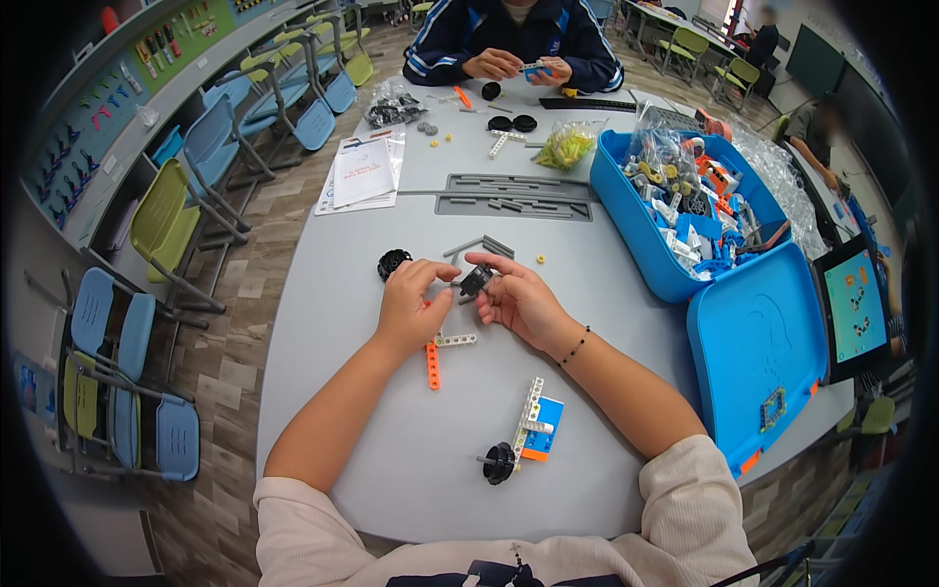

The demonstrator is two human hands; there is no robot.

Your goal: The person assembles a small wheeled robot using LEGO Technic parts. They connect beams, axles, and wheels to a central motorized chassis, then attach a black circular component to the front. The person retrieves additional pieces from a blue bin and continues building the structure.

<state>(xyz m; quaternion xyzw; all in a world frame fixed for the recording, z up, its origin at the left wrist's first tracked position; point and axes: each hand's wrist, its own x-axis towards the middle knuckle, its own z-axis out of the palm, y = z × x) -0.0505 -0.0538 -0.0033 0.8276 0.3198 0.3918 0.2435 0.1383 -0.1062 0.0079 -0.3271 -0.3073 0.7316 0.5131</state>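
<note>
My right hand (523, 305) is closed around a small black wheel hub (476, 280), held between thumb and fingers above the table. My left hand (411, 308) is bent beside it, thumb and forefinger at a thin grey axle (456, 285) that points toward the hub. Just beyond the left fingers sits a black wheel (394, 263). Below that hand lie an orange beam (432, 366) and a white beam (456, 340), partly covered by it. Closer to me rests a built piece with a white beam (529, 411), a blue panel (550, 423) and a black wheel (499, 464) on an axle.
Grey axles (476, 245) and a yellow bush (540, 259) lie past my hands, before a grey sorting tray (514, 205). To the right stand a blue bin (636, 230) of parts, its lid (758, 342) and a tablet (853, 308). Across the table, another person (514, 44) handles parts.
</note>
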